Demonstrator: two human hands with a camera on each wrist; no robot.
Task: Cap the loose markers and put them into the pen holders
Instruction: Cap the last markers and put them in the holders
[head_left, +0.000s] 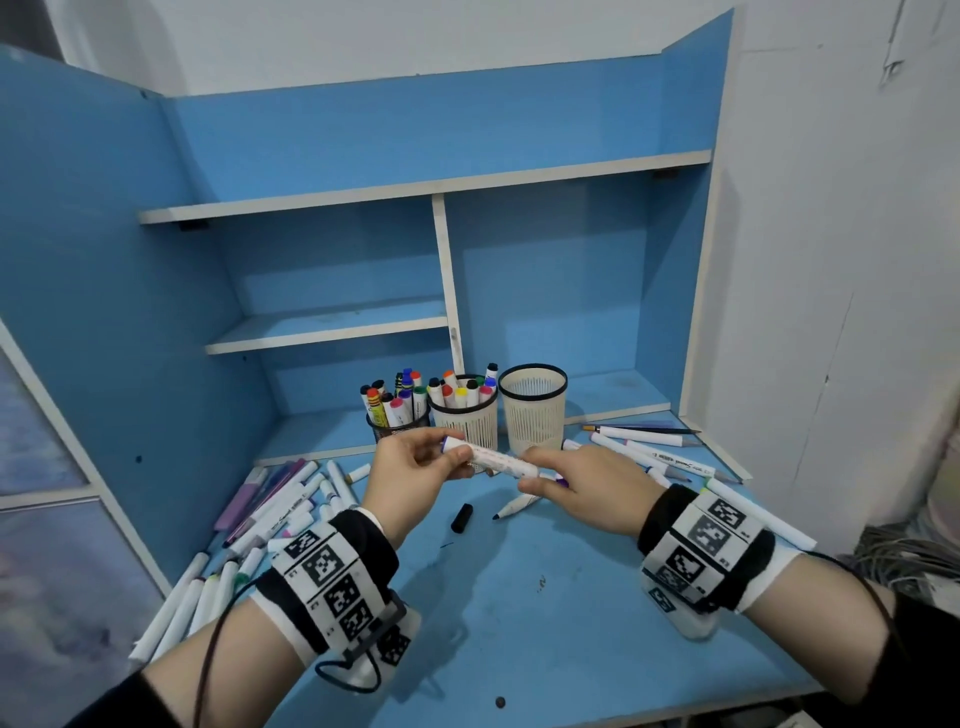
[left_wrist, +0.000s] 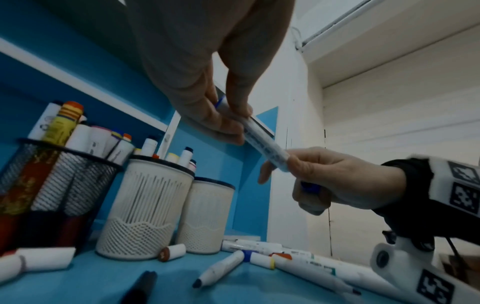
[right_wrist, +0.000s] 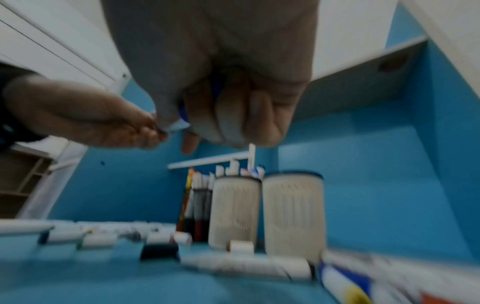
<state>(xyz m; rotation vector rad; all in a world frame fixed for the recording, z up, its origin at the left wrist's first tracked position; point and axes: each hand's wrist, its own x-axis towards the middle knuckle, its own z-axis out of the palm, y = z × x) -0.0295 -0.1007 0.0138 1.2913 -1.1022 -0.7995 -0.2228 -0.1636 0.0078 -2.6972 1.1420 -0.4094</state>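
Both hands raised over the blue surface (head_left: 519, 623), a white marker (head_left: 498, 460) held between them, sloping down from left to right; left hand (head_left: 410, 467) pinches the upper end near its blue ring with thumb and fingertips; right hand (head_left: 587, 488) curls round the lower end, a blue cap (left_wrist: 310, 187) showing inside its grip; whether that cap is fully seated cannot be told, the right wrist view being blurred.

Risks as I judge them: cap pressed on askew, so it sits loose and drops off in the holder; a wet tip grazing the fingers if the end is still bare; marker slipping from the light left pinch and rolling among the strays.

Three holders at the back: black mesh holder (head_left: 397, 423) and middle white holder (head_left: 465, 415) both crowded, so forcing one more in could topple them or push a neighbour out; right white holder (head_left: 535, 410) looks empty, the safer choice.

Loose black cap (head_left: 461, 518) and an uncapped marker (head_left: 519, 505) lie just under the hands; a low sweep could knock them away.
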